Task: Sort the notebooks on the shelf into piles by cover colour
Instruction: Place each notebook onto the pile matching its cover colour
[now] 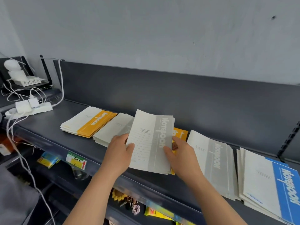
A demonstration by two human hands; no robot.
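**Item in hand.** The grey stack (pixel 151 142), several notebooks thick, is held between both hands, tilted with its far edge raised above the shelf (pixel 48 127).

**Hands.** The left hand (pixel 120 153) grips the stack's left edge, thumb on the top cover and fingers curled beneath. The right hand (pixel 181 155) grips the right edge the same way. Neither hand holds anything else.

**Surroundings.**
- A yellow notebook (pixel 180 133) lies directly under the stack, showing just past the right hand's fingers.
- The left grey pile (pixel 113 132) lies just beside the left hand, on its outer side. The yellow pile (pixel 90 122) lies beyond that.
- The right grey pile (pixel 214 159) lies just outside the right hand. The blue pile (pixel 276 184) lies beyond it.

**Step in hand.** Judged: grey notebooks are being separated from the yellow one below, for transfer to a grey pile. Sorting is partly done, since grey covers occupy two piles and yellow covers two places.

**Next move.** Carry the stack sideways to one of the grey piles; which one cannot be told. Lower it flat, square the edges, then release both hands. The uncovered yellow notebook then needs to go to the yellow pile.
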